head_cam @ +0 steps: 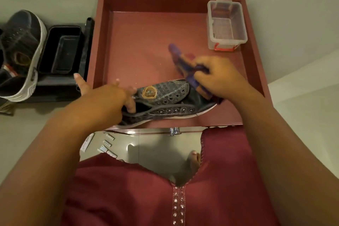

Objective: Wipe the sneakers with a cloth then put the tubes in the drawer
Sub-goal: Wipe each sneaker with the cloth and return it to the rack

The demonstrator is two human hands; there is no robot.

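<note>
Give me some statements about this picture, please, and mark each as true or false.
1. The right hand holds a purple cloth. True.
2. The left hand rests on the clear plastic box. False: it holds the opening of the sneaker.
3. The tubes lie inside the red drawer. False: they lie on the floor below it.
4. A second sneaker stands at the left, beside a black tray. True.
</note>
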